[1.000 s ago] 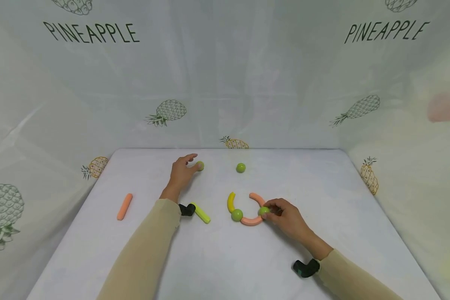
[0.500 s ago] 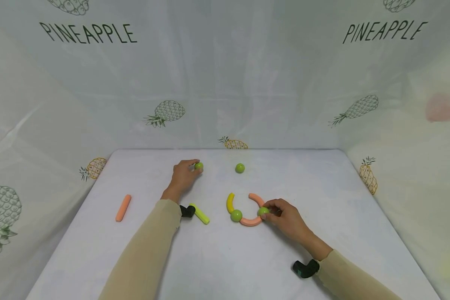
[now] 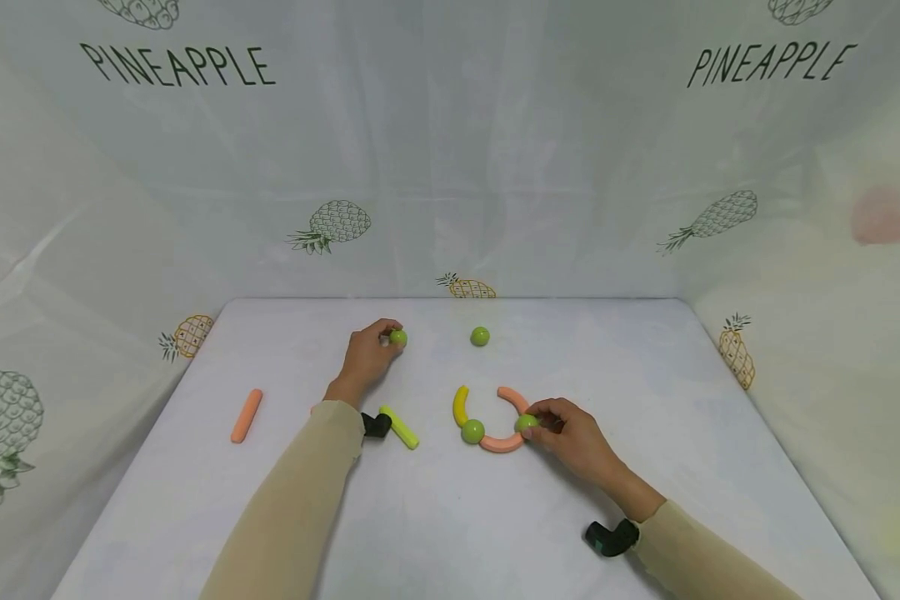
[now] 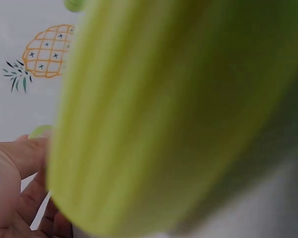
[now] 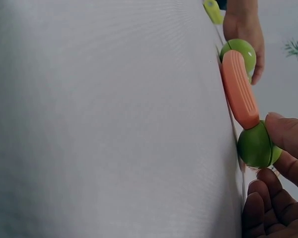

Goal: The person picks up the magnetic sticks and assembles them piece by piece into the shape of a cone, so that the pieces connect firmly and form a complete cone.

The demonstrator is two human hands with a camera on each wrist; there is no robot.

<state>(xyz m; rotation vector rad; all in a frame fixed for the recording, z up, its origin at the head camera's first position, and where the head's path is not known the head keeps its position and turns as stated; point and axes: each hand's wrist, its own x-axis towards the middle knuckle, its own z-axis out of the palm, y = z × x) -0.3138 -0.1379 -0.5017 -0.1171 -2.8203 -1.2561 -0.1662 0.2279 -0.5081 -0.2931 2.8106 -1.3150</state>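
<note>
My left hand [image 3: 369, 354] pinches a small green ball [image 3: 399, 337] between thumb and fingers near the table's far side. In the left wrist view, a ribbed lime-green stick [image 4: 134, 124] close to the lens hides most of that hand's work. My right hand [image 3: 572, 437] pinches another green ball [image 3: 526, 423] with thumb and fingertips. That ball sits between two curved orange pieces, the nearer one [image 3: 502, 444] and the farther one [image 3: 513, 398]. At the nearer piece's other end lies a third green ball [image 5: 242, 52], joined by a curved yellow piece [image 3: 461, 407].
One more green ball [image 3: 480, 336] lies at the back middle of the white table [image 3: 450, 525]. A straight orange stick [image 3: 247, 417] is at the left. Beside my left wrist lies the lime-green stick [image 3: 400, 427]. A pineapple-print sheet [image 3: 540, 167] hangs behind.
My left fingers have closed on the far-left green ball, which has come slightly toward me. The right hand and the joined pieces have stayed in place.
</note>
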